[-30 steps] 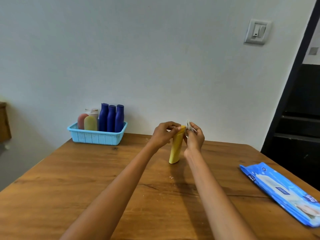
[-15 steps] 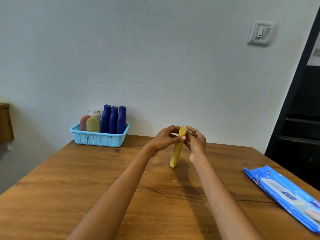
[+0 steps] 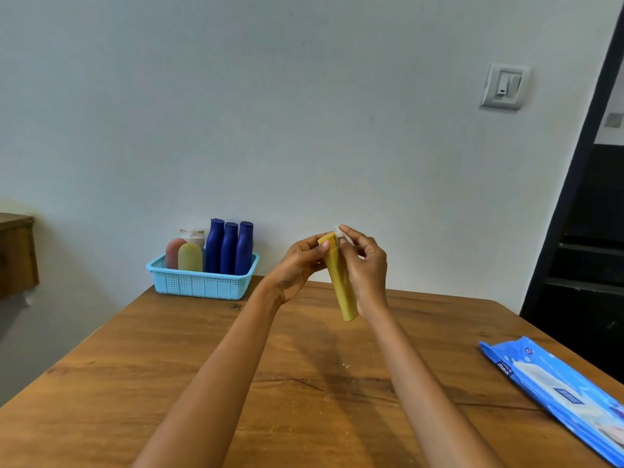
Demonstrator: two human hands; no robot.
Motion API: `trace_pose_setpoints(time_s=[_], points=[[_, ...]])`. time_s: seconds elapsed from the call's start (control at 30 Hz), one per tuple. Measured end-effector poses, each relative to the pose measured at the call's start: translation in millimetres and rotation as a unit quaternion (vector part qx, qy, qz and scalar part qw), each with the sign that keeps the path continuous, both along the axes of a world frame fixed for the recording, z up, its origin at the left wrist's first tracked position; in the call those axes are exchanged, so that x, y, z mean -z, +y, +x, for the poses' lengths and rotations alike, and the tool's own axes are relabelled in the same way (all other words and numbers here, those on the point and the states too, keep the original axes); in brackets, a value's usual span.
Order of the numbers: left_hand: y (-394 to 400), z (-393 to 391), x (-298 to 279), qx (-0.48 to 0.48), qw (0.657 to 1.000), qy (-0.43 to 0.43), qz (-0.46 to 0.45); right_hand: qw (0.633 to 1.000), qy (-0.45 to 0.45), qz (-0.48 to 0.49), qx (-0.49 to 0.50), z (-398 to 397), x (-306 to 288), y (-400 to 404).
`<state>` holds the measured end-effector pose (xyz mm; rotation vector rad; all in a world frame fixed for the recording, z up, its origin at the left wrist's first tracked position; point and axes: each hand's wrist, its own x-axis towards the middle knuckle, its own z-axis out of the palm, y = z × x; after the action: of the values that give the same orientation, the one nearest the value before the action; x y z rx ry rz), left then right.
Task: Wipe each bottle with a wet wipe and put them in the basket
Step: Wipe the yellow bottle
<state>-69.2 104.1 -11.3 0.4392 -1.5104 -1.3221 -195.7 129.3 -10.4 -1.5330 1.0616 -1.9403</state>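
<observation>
A slim yellow bottle (image 3: 341, 285) hangs tilted above the wooden table (image 3: 169, 383), its lower end leaning right. My left hand (image 3: 297, 265) pinches its upper end. My right hand (image 3: 366, 265) presses a small white wet wipe (image 3: 341, 233) against the bottle's top, fingers curled around the wipe. A light blue basket (image 3: 202, 283) stands at the table's far left edge by the wall. It holds three dark blue bottles (image 3: 229, 248), a pink one (image 3: 174, 253), a pale yellow one (image 3: 190, 256) and a white one (image 3: 192, 235).
A blue wet wipe pack (image 3: 557, 390) lies at the table's right edge. A brown wooden cabinet (image 3: 17, 255) stands to the left beyond the table. A dark doorway (image 3: 587, 248) is on the right, a wall switch (image 3: 504, 86) above it.
The yellow bottle has been lifted off the table and tilted the other way, its lower end now to the right. Both hands rose with it, the wipe staying at the top.
</observation>
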Motion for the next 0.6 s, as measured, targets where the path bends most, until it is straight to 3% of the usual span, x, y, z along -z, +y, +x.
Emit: trace_pose_setpoints(time_s=[0.2,0.47,0.6], points=[[-3.1,17.5,-8.7,-0.055,0.998,0.029,-0.017,0.985,0.146,-0.087,0.005,9.3,-4.0,9.9],[-1.6,19.0,-8.5,-0.044,0.998,-0.036,-0.023,0.978,0.174,-0.112,0.026,5.5,-2.9,10.6],[-0.4,19.0,-13.1,-0.052,0.998,-0.019,-0.028,0.976,0.161,-0.145,0.014,18.5,-6.4,14.8]])
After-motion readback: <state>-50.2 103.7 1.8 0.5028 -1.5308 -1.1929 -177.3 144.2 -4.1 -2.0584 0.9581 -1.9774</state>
